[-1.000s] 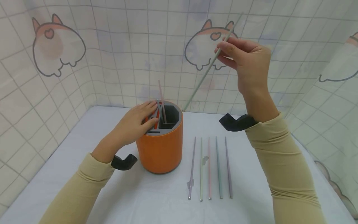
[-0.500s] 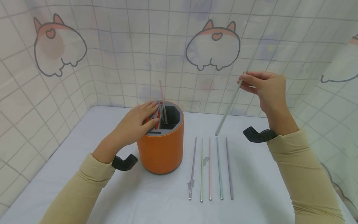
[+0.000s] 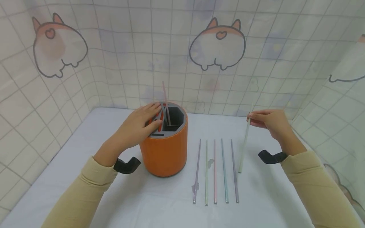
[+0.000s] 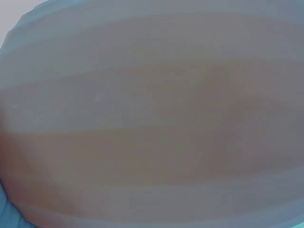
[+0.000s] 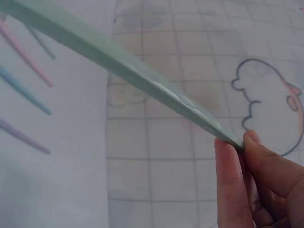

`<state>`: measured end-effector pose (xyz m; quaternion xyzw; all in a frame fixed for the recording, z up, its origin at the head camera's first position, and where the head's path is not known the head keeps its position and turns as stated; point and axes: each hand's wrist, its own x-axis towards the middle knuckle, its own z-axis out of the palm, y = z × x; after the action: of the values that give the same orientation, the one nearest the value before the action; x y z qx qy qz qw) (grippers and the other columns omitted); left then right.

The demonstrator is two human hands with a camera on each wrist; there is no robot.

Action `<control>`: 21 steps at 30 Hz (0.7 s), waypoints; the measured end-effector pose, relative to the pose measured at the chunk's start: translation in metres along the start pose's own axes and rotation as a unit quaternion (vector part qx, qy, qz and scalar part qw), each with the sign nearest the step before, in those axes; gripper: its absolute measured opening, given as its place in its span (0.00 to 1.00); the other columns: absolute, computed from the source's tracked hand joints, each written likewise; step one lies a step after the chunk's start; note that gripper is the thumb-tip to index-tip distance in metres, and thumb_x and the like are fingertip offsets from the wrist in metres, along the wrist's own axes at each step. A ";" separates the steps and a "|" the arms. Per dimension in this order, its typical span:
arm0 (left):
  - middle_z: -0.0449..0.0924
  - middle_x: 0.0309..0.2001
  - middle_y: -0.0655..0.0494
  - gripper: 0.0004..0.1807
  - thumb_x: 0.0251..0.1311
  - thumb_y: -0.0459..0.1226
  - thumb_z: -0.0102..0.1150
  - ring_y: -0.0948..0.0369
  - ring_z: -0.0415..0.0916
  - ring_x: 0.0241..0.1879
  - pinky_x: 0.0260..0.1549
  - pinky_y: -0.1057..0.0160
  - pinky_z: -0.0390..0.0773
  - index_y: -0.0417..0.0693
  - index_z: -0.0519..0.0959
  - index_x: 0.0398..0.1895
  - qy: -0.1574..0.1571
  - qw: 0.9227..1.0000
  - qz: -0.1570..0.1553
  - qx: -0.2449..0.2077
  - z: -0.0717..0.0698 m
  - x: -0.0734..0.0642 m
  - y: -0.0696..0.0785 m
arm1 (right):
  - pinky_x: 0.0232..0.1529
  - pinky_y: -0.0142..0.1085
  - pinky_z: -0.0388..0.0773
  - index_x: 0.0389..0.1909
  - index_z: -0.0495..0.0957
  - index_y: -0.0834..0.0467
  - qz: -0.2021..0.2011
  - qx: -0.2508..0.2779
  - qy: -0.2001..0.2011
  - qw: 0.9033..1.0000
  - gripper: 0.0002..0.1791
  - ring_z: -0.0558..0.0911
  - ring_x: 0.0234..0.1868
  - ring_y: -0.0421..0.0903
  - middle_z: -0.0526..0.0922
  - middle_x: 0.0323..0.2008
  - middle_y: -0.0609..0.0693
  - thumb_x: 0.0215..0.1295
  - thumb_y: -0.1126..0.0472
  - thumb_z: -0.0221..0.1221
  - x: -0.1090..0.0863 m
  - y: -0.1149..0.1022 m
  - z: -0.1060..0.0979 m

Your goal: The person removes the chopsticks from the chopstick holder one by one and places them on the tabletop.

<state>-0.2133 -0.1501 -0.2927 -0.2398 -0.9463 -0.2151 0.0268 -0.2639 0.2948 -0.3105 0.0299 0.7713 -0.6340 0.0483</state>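
My right hand (image 3: 268, 122) pinches a pale green chopstick (image 3: 244, 145) between thumb and fingertips near its upper end. It slants down, its lower end beside the rightmost purple chopstick (image 3: 235, 174). In the right wrist view the green chopstick (image 5: 142, 78) crosses from upper left to the fingertips. My left hand (image 3: 139, 125) rests on the top of an orange utensil holder (image 3: 163, 155), fingers extended over its grey insert. A pink chopstick (image 3: 164, 91) and a greyish-blue one stand in the holder. The left wrist view is filled by a blurred, banded surface.
Several chopsticks lie side by side right of the holder, among them a green (image 3: 206, 174), a pink (image 3: 215, 174) and a blue one (image 3: 225, 174). A white cloth (image 3: 171, 205) covers the table. A checked curtain (image 3: 128, 63) with cartoon dogs surrounds it.
My right hand has come down and to the right with the green chopstick, from high above the table to beside the row. My left hand has stayed on the holder.
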 end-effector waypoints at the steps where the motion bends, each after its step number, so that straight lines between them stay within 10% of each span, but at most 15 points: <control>1: 0.49 0.80 0.50 0.33 0.77 0.50 0.41 0.49 0.43 0.80 0.79 0.43 0.44 0.45 0.54 0.78 -0.001 1.000 0.000 0.000 -0.001 0.000 0.001 | 0.40 0.25 0.85 0.31 0.86 0.48 0.013 -0.023 -0.005 1.000 0.06 0.88 0.32 0.32 0.88 0.27 0.35 0.65 0.62 0.65 0.001 0.007 -0.002; 7: 0.50 0.80 0.50 0.33 0.77 0.50 0.41 0.48 0.44 0.80 0.79 0.43 0.44 0.45 0.54 0.78 -0.003 1.000 0.000 -0.003 -0.002 -0.001 0.002 | 0.43 0.27 0.85 0.61 0.71 0.76 0.069 -0.096 -0.044 0.992 0.28 0.88 0.33 0.32 0.87 0.29 0.36 0.68 0.60 0.62 0.004 0.045 -0.006; 21: 0.50 0.80 0.51 0.33 0.77 0.50 0.41 0.49 0.44 0.80 0.79 0.45 0.43 0.45 0.55 0.78 0.001 1.000 0.003 -0.005 -0.001 -0.001 0.001 | 0.39 0.28 0.86 0.58 0.72 0.78 0.120 -0.064 -0.069 0.988 0.27 0.87 0.31 0.35 0.88 0.29 0.42 0.66 0.63 0.64 0.009 0.086 0.003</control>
<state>-0.2122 -0.1502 -0.2914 -0.2422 -0.9446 -0.2198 0.0267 -0.2630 0.3090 -0.3962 0.0755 0.7959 -0.5734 0.1792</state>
